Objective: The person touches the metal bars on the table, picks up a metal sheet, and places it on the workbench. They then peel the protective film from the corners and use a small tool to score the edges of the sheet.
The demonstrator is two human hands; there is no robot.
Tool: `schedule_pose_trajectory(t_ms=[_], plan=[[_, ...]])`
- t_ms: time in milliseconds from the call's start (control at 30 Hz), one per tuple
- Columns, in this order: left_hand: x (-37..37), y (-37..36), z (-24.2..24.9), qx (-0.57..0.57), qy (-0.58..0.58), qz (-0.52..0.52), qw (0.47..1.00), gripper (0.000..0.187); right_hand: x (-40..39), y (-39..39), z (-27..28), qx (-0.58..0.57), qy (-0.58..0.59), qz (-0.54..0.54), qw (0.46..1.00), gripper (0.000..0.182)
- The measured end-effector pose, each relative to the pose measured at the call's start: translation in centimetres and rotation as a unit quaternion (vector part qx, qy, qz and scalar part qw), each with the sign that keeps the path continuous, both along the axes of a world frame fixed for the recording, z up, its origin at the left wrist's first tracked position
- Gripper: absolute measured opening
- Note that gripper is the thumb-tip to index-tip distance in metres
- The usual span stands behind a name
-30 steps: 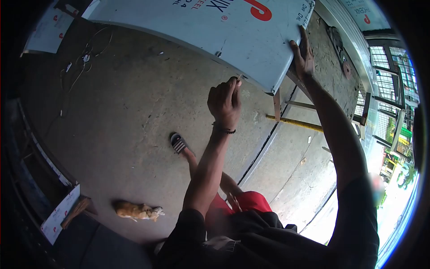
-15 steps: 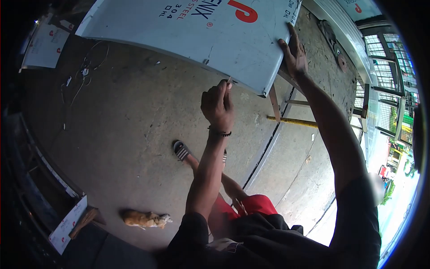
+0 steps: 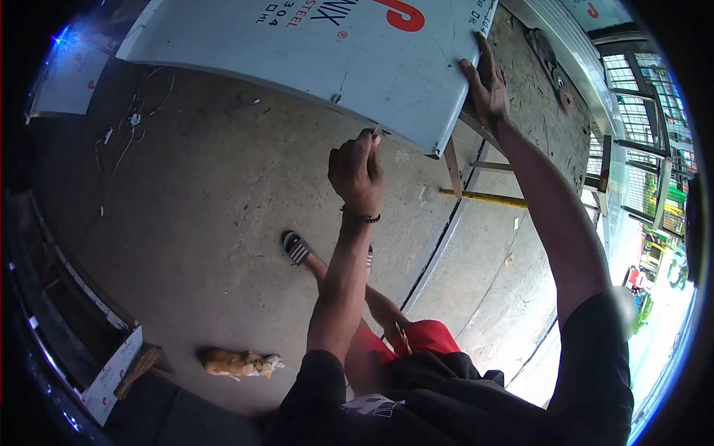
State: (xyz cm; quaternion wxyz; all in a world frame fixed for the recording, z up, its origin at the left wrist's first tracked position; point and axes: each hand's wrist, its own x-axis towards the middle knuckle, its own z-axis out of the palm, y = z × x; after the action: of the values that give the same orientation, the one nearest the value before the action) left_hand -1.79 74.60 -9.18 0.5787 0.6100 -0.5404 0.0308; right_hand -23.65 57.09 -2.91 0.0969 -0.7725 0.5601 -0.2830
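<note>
Nearest the cam, left hand is pinched shut on a thin film tab at the sheet's near edge, shifted a bit left vs 1 s ago. Farther out, right hand clamps the corner of the white steel sheet, same grip as before. Sheet's slid left in frame; peel barely started, imo.

Sheet cut off at top; item pinched in left hand too small.

Stained concrete floor, barred windows, bright daylight at right.
</note>
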Motion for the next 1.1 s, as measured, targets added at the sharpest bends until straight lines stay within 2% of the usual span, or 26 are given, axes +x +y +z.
schedule_pose_trajectory(t_ms=[200,567,633,700,767,867,967,1100], plan=[[0.3,0.1,0.1,0.026,-0.043,0.006,0.999,0.008,-0.2,-0.1,-0.3,0.007,0.005,-0.002,1.0,0.08],[-0.2,-0.3,-1.1,0.033,-0.037,0.005,0.999,0.008,0.8,0.6,0.7,0.033,-0.024,-0.001,0.999,0.08],[-0.7,0.6,-3.1,0.047,-0.037,0.008,0.998,0.007,0.9,1.0,0.9,0.041,-0.039,0.001,0.998,0.08],[-1.4,1.9,-7.7,0.149,-0.039,-0.028,0.988,0.006,1.2,0.9,0.8,0.045,-0.058,0.011,0.997,0.08],[-1.9,3.0,-7.5,0.177,-0.001,-0.035,0.984,0.007,0.4,0.2,0.2,0.014,-0.02,0.014,1.0,0.079],[-2.4,3.8,-5.0,0.116,0.072,0.013,0.991,0.008,0.2,1.0,0.1,0.034,-0.018,-0.007,0.999,0.077],[-1.5,1.9,-2.4,0.045,0.059,0.02,0.997,0.007,0.7,0.6,0.6,0.028,-0.023,-0.005,0.999,0.077],[-0.3,1.2,0.5,0.071,0.037,-0.005,0.997,0.009,0.7,0.4,0.7,0.021,-0.02,0.003,1.0,0.078]])
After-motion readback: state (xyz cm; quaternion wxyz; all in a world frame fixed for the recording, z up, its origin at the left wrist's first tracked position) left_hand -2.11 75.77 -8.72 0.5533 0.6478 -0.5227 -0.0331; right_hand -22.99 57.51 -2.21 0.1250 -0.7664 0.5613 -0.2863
